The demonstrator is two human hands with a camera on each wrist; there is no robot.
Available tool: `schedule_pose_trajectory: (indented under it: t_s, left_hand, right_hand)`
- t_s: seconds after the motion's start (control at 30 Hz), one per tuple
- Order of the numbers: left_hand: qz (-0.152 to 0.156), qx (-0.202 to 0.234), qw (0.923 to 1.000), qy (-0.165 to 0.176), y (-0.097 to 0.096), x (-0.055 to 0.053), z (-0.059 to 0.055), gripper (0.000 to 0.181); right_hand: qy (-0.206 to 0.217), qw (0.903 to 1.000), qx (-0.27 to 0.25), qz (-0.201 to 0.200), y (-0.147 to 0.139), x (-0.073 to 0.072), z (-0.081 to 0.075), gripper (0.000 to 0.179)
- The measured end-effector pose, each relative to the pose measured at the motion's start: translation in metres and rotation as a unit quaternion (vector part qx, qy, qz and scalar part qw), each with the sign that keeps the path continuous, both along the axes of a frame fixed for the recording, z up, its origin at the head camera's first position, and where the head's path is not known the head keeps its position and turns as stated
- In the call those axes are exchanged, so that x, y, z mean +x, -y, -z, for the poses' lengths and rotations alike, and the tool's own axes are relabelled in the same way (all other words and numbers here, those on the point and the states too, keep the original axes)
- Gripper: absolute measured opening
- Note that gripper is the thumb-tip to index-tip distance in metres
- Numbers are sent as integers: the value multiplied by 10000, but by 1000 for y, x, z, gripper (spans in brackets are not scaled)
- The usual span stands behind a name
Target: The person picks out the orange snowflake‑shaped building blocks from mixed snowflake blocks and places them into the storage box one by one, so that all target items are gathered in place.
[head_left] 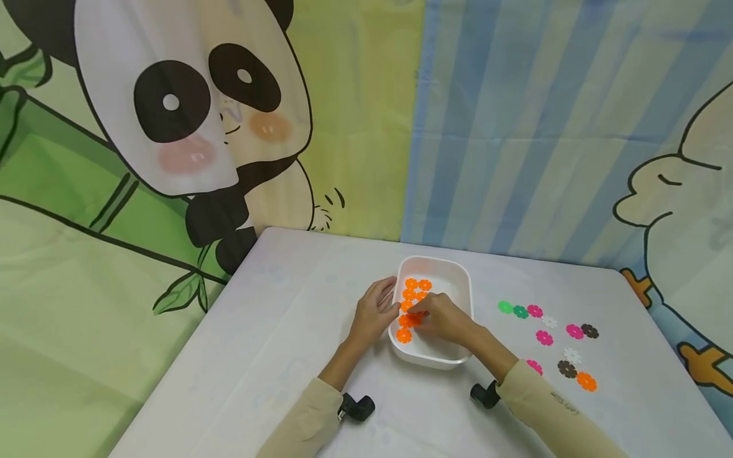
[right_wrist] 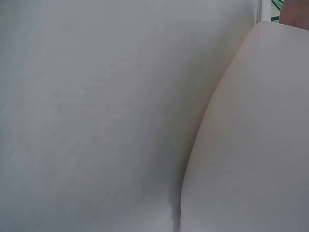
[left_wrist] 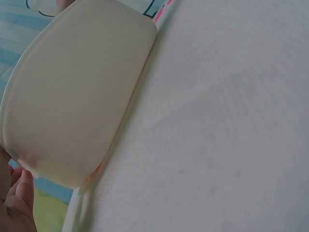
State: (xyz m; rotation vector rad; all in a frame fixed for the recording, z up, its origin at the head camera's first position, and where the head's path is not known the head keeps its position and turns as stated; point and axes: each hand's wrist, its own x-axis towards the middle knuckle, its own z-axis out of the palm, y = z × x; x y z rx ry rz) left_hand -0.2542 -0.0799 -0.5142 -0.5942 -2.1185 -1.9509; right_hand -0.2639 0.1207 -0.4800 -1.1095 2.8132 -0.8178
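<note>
A white plastic tray (head_left: 449, 363) stands on the table, with several flat orange flower-shaped discs (head_left: 403, 335) in two rows along its left side. My left hand (head_left: 372, 312) grips the tray's left rim, the thumb at the top edge and the fingers outside the wall. In the left wrist view, its fingers (left_wrist: 23, 191) show at the near lower corner of the tray (left_wrist: 77, 92). My right hand (head_left: 445, 318) reaches inside the tray, bent fingers pinching an orange disc among the others; its fingertips partly cover that disc. The right wrist view shows mostly the tray's outer wall (right_wrist: 251, 135).
Right of the tray, several loose flower-shaped discs lie scattered on the white table (head_left: 303, 286): green (head_left: 506, 307), pink (head_left: 544, 338), white (head_left: 572, 355), brown (head_left: 567, 369) and orange (head_left: 586, 381). My right sleeve (head_left: 552, 407) overlaps one pink disc. A printed cloth (head_left: 366, 114) hangs behind the table.
</note>
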Motion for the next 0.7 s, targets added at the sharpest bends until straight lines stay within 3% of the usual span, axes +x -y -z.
schedule_pose_trajectory:
  t_s: [0.33,0.53,0.7]
  left_hand:
    - [121,67,9999,-34,1,2,-6,55]
    - [-11,3,10000,26,0,0,-2,55]
    - [-85,-53,9999,92,0,0,-2,55]
  right_hand:
    - [-98,9999,-23,-107,-3,-2,2,25]
    - [186,9997,27,137,-4,1,-2,25]
    - [142,9997,62,170,-5,3,-4,26]
